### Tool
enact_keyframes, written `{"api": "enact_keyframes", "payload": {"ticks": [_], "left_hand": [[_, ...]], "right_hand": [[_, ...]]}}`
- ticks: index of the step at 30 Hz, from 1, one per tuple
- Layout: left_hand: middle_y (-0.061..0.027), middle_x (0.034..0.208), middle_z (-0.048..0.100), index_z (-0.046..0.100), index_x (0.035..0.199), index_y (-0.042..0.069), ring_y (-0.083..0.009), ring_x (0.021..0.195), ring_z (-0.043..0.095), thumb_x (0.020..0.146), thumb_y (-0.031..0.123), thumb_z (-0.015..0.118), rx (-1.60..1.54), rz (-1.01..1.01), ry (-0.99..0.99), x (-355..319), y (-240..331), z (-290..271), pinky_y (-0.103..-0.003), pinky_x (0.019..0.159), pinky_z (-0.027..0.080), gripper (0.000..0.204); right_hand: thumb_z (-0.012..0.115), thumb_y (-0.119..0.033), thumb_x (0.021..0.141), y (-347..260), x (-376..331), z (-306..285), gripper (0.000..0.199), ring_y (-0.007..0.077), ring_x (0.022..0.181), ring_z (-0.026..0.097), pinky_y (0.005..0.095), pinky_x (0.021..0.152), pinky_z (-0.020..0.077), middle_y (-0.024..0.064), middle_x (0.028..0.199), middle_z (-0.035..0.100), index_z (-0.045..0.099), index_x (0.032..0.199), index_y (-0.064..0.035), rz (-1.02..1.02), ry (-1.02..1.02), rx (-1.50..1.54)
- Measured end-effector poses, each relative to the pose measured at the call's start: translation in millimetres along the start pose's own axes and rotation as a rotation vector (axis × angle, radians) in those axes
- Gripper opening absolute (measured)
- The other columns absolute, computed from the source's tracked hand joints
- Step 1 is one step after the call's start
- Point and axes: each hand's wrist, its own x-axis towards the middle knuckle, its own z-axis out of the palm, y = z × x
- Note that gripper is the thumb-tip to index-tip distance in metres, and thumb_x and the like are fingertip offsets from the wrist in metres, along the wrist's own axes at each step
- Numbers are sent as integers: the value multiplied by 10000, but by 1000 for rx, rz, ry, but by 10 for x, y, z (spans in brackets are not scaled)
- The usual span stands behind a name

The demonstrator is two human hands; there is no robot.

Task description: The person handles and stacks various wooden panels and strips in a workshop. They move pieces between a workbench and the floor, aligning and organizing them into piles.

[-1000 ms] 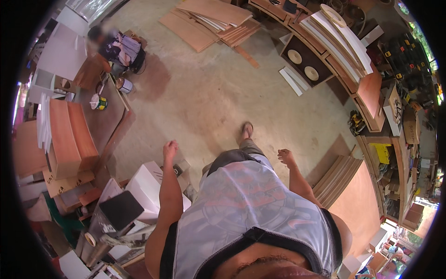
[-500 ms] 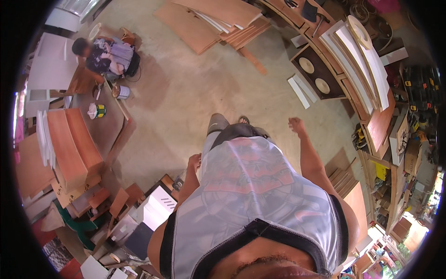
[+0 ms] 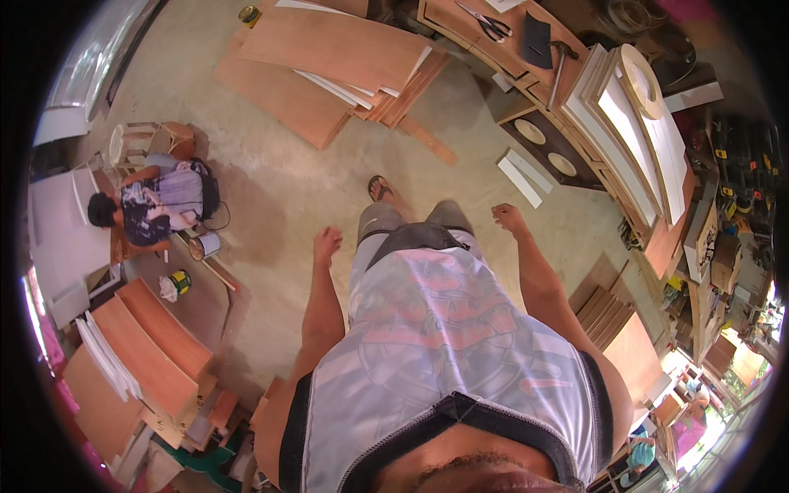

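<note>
I am on my feet, one sandalled foot [image 3: 380,189] forward on the concrete floor [image 3: 288,205]. My left hand [image 3: 327,243] hangs in front of my left thigh, fingers loosely bent, and nothing shows in it. On the other side my right hand [image 3: 508,218] is held out past my right thigh, its fingers slightly curled and apart, with no object visible. Neither hand touches anything. Nearest to the right hand are two white strips [image 3: 526,177] lying on the floor.
Plywood sheets [image 3: 320,49] lie ahead. At right, a long bench [image 3: 468,49] carries scissors [image 3: 489,23], a hammer [image 3: 563,70], a dark sheet [image 3: 536,41] and stacked boards [image 3: 612,123]. A seated person [image 3: 160,201] works at left near paint cans [image 3: 205,245] and brown panels [image 3: 152,341].
I have walked forward and the view has turned slightly. My left hand has swung forward and up; my right hand stays raised at about the same place. The feet have traded places.
</note>
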Motion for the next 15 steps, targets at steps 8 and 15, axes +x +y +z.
{"api": "enact_keyframes", "payload": {"ticks": [8,15], "left_hand": [[-43,1049,696,627,1187,69,-129,876,647,979,388,600,84,138,7,610,2193,422,-278,763,508,382],[-67,1078,692,618,1212,50,-151,916,654,976,405,606,37,-61,125,1004,2104,982,-284,776,510,426]], "right_hand": [[626,-364,935,-759,675,-464,336,153,837,644,344,705,504,28,959,691,659,1127,-90,181,11,119],[618,-211,922,-1446,2696,-600,209,136,730,648,300,661,518,46,854,711,697,1044,-61,107,-111,-130]]}}
